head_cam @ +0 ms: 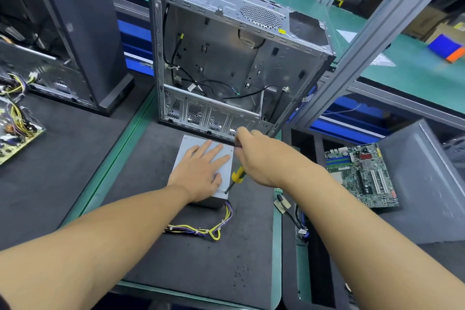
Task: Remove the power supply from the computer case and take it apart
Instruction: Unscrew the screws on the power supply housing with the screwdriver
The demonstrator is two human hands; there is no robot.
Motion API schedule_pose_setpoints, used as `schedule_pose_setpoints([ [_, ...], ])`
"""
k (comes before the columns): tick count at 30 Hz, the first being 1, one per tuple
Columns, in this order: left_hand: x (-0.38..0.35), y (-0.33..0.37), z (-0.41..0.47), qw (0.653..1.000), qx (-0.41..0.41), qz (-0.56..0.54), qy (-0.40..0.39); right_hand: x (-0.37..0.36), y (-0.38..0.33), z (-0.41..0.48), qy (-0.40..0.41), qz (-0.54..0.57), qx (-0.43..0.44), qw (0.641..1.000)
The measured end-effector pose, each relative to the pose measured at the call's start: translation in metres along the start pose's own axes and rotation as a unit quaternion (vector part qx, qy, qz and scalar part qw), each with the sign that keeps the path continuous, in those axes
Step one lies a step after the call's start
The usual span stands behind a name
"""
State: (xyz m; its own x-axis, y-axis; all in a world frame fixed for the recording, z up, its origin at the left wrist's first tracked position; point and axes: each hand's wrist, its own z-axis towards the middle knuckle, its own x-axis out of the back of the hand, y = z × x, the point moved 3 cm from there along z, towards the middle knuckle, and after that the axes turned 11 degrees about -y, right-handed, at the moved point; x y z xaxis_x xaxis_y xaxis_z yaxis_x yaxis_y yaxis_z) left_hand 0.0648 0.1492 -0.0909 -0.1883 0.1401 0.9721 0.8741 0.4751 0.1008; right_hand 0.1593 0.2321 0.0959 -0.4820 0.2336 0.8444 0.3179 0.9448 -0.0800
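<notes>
Dark foam mat (196, 259) on a green bench. Computer case (226, 58) stands open at the far edge of the mat, loose black wires inside. Power supply (189, 144) lies on the mat just in front of the case. Left hand (198, 168) pressed flat on its top, fingers straight and spread. Right hand (259, 156) grasps a yellow-and-black screwdriver (237, 174), shaft angled down, tip at the top plate's near right corner. Yellow and purple cable bundle (201, 230) trails from the unit's near side. Motherboard (362, 173) lies well apart, right
</notes>
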Motion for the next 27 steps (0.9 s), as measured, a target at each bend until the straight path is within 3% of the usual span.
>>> schedule_pose_setpoints([
  [3, 0.0, 0.0, 0.0, 1.0, -0.004, -0.002, -0.001, 0.002, 0.001, -0.002, -0.056, 0.012, 0.017, 0.998],
  [6, 0.0, 0.002, -0.001, 1.0, -0.028, 0.002, 0.002, 0.0, 0.0, -0.002, -0.019, -0.036, -0.034, 0.999],
  [8, -0.001, 0.004, -0.002, 0.998, -0.068, 0.008, 0.015, -0.001, -0.001, 0.0, 0.014, -0.049, -0.058, 0.997],
  [10, -0.002, 0.006, -0.004, 0.992, -0.121, 0.017, 0.023, -0.001, -0.003, 0.002, 0.022, -0.035, -0.028, 0.999],
  [15, 0.005, 0.013, -0.013, 0.97, -0.223, 0.037, 0.091, 0.002, 0.001, -0.001, -0.054, -0.031, -0.007, 0.998],
  [19, 0.006, 0.014, -0.015, 0.965, -0.234, 0.036, 0.109, 0.002, 0.001, -0.004, -0.029, -0.015, -0.039, 0.999],
  [23, 0.005, 0.014, -0.013, 0.97, -0.228, 0.03, 0.084, 0.001, -0.005, -0.006, 0.049, -0.147, -0.022, 0.988],
  [27, -0.003, 0.013, -0.011, 0.974, -0.202, 0.079, 0.063, -0.001, -0.006, -0.008, -0.027, -0.125, -0.007, 0.992],
])
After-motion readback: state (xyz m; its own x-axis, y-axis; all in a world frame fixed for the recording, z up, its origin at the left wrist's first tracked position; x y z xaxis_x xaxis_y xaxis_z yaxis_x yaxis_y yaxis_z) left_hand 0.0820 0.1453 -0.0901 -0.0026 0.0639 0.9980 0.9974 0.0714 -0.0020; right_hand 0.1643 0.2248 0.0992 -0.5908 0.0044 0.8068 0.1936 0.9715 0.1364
